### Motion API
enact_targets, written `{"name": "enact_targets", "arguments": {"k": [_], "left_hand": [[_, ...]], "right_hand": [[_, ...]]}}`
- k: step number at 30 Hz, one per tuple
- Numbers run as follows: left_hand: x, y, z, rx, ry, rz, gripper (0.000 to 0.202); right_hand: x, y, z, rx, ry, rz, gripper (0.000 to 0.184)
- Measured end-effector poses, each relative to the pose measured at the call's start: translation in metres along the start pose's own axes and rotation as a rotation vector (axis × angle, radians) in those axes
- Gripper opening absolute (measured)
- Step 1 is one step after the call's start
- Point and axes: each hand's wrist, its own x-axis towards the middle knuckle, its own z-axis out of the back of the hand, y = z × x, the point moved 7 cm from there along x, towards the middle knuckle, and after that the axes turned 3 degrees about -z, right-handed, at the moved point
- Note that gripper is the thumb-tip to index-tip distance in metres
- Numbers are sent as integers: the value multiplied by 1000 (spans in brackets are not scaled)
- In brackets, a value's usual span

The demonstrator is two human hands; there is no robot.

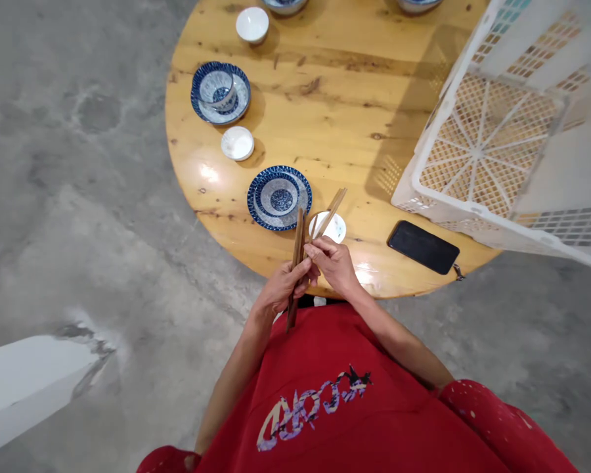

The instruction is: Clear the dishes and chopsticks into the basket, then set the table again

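My left hand (282,288) is closed around a bundle of dark wooden chopsticks (297,253) that stand nearly upright at the near rim of the round wooden table (335,92). My right hand (332,263) pinches a lighter pair of chopsticks (331,211), which slant up to the right over a small white dish (331,227). Both hands touch each other just in front of my red shirt. A blue-and-white plate with a bowl in it (279,197) sits just beyond the hands.
A black phone (423,246) lies at the table's near right edge. A white plastic crate (502,131) overhangs the right side. Further left stand another blue plate with a cup (220,92), a white saucer (237,142) and a small white bowl (252,24). Grey concrete floor surrounds the table.
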Motion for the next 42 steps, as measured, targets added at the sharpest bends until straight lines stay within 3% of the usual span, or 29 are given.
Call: {"name": "enact_targets", "arguments": {"k": [6, 11, 16, 20, 25, 31, 33, 37, 42], "left_hand": [[-12, 11, -2, -55, 73, 64, 48], [-24, 7, 1, -63, 114, 32, 50], [-41, 3, 28, -19, 65, -71, 48], [-67, 7, 76, 91, 29, -159, 44], [-115, 16, 150, 161, 42, -202, 43], [-169, 21, 241, 185, -78, -213, 39], [-181, 25, 271, 148, -156, -226, 40], [-192, 31, 322, 50, -297, -273, 39], [-183, 31, 360, -14, -387, -295, 40]], "right_hand": [[-7, -4, -11, 113, 132, -42, 48], [-17, -1, -25, 166, 109, -55, 45], [-24, -8, -54, 106, 50, 49, 42], [-30, -17, -92, -73, -67, 172, 39], [-30, -28, -159, -199, -131, 241, 34], [-13, -15, -230, -231, -148, 330, 33], [-5, -1, -240, -220, -190, 392, 32], [7, 37, -239, -235, -367, 562, 28], [19, 79, -241, -457, -606, 788, 28]]}}
